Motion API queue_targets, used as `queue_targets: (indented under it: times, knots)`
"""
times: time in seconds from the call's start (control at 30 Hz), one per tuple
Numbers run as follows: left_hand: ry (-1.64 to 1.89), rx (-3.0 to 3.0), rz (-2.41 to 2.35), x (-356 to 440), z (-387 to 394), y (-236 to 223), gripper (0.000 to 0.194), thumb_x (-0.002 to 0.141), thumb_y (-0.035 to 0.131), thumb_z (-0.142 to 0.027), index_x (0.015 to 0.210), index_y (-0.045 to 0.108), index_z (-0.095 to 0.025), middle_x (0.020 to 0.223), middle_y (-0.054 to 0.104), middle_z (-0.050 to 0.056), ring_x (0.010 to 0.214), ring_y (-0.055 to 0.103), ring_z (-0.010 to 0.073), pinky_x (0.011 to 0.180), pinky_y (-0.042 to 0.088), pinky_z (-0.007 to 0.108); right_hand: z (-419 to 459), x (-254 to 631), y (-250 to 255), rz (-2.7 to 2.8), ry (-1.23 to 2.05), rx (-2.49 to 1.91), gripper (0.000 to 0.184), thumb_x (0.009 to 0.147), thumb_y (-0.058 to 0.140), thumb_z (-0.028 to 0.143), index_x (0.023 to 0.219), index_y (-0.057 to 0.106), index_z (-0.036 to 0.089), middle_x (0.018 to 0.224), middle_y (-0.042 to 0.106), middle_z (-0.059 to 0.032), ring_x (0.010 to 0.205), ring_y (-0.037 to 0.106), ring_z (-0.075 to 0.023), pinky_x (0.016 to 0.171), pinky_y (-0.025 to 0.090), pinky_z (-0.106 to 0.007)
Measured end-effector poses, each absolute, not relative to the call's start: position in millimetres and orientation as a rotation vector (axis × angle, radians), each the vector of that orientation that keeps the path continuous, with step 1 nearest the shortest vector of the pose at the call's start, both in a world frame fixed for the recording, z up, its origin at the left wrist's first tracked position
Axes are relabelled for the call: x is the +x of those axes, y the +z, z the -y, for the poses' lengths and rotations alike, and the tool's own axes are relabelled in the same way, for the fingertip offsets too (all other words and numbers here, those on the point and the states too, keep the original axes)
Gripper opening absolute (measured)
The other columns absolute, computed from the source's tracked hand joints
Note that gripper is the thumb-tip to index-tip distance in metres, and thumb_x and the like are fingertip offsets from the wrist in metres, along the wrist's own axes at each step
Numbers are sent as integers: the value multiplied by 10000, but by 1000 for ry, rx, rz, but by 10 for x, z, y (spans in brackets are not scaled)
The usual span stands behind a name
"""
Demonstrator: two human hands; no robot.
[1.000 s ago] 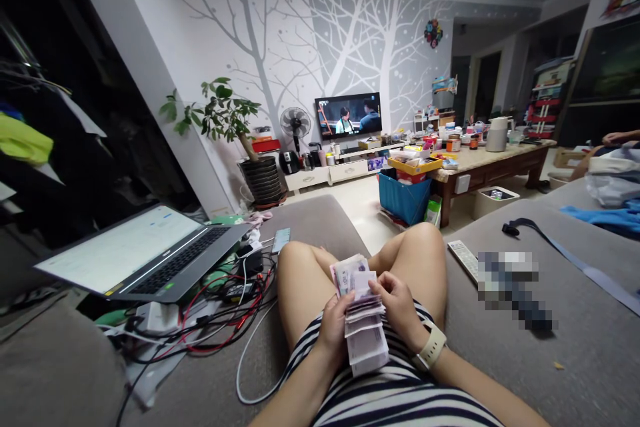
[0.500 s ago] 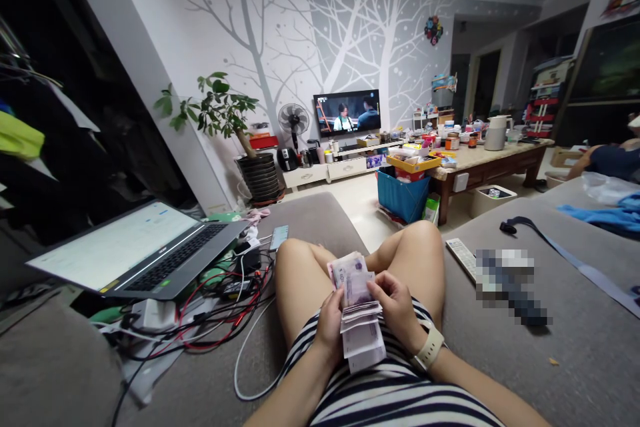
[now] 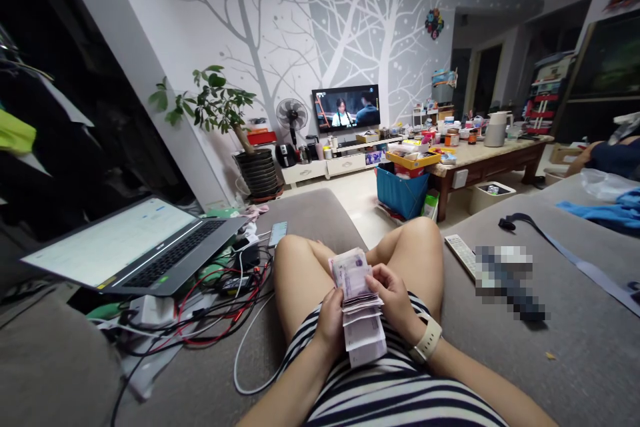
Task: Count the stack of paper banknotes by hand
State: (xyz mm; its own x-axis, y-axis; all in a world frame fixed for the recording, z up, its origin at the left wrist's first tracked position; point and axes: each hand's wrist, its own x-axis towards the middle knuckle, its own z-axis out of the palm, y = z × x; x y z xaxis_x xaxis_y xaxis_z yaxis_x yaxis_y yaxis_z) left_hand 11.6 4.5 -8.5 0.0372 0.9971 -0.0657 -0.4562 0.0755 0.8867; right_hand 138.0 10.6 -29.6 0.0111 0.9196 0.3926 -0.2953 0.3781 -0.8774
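Note:
A stack of purple-grey banknotes (image 3: 364,330) is held above my lap, over striped clothing. My left hand (image 3: 331,317) is closed around its left side, thumb on top. Several notes are folded down toward me and fan out below the grip, while the others stand up facing me. On the right, my right hand (image 3: 393,290) pinches the edge of an upper note between thumb and bent fingers. That wrist wears a pale watch (image 3: 428,339). The lower fingers of my left hand are hidden behind the notes.
An open laptop (image 3: 150,247) and tangled cables (image 3: 235,307) lie left on the grey sofa. A phone (image 3: 278,233) is near my knee. To the right are a white remote (image 3: 460,255) and a blurred dark object (image 3: 520,297). A cluttered table (image 3: 480,163) stands ahead.
My right hand has shifted slightly up and left along the upper notes, its fingers more curled. My left hand keeps its grip on the stack. The view has tilted a little.

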Motion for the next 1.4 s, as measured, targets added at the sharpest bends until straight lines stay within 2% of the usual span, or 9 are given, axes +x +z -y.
queue_targets:
  times: [0.17,0.33,0.83,0.97,1.13,1.27,1.4]
  knots:
    - [1346,795,-876,102,-87,-123,283,593,755,-382,705,721,-124,770,767,92,726,690,244,742,520,336,-87,1367,-298,1199,1070,-701,298,831,649,466,769,587,181,700,585,6,653,515,-150,616,421,-256]
    - [1339,809,-874,74,-137,-198,226,616,730,-314,723,729,-115,771,767,105,780,700,273,706,516,324,-95,1352,-336,1205,1019,-747,365,837,607,533,722,558,191,670,547,12,630,483,-146,591,409,-249]
    - [1346,748,-860,71,-147,-214,279,609,762,-343,764,721,-114,783,763,92,771,703,257,747,533,336,-123,1357,-413,1189,1055,-697,396,863,573,542,700,543,182,651,494,21,596,418,-126,554,368,-235]
    - [1303,687,-823,85,-131,-236,307,653,749,-347,847,714,-112,820,766,108,791,722,276,762,553,366,-135,1358,-446,1202,1055,-715,445,853,569,573,644,530,182,608,494,23,553,403,-118,524,341,-236]
    - [1306,671,-803,95,-99,-213,281,687,715,-291,877,700,-85,873,768,140,858,726,311,796,564,399,-132,1353,-457,1205,1085,-744,508,865,506,635,641,566,183,485,519,22,470,455,-130,541,383,-265]
    - [1304,638,-802,103,-90,-194,236,701,692,-243,878,696,-87,885,769,145,895,723,318,812,564,407,-137,1354,-461,1186,1065,-781,460,814,608,598,617,509,194,503,487,41,482,423,-119,526,378,-257]
    - [1277,650,-817,91,-72,-178,245,683,707,-227,890,693,-96,833,770,126,837,730,299,788,565,394,-171,1380,-476,1160,973,-881,439,746,707,532,615,450,201,556,431,58,539,375,-110,524,340,-240]
